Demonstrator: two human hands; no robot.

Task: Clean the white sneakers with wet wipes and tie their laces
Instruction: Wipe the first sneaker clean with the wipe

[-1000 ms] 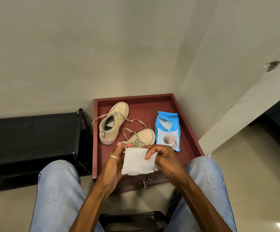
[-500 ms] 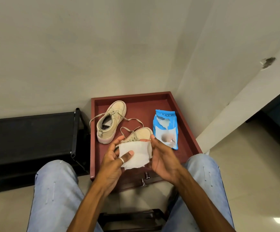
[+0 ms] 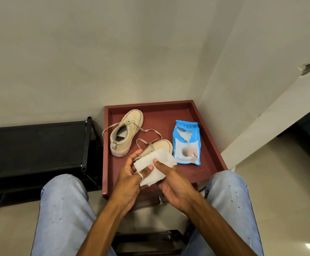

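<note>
Sneakers (image 3: 126,133) sit on the tray (image 3: 150,104), wet wipe (image 3: 157,157) in both hands

Left hand (image 3: 130,180) pinches the wipe, thumb on top; right hand (image 3: 175,184) grips its other side, just over the nearer sneaker (image 3: 162,145). Laces (image 3: 151,130) lie loose, untied. Blue wipes pack (image 3: 186,143) sits just beside that shoe.

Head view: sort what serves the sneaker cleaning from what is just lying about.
Job: wet wipe, held in left hand and right hand; far sneaker; near sneaker; blue wipes pack.
Just there: red tray beneath them; black rack beside it.
</note>
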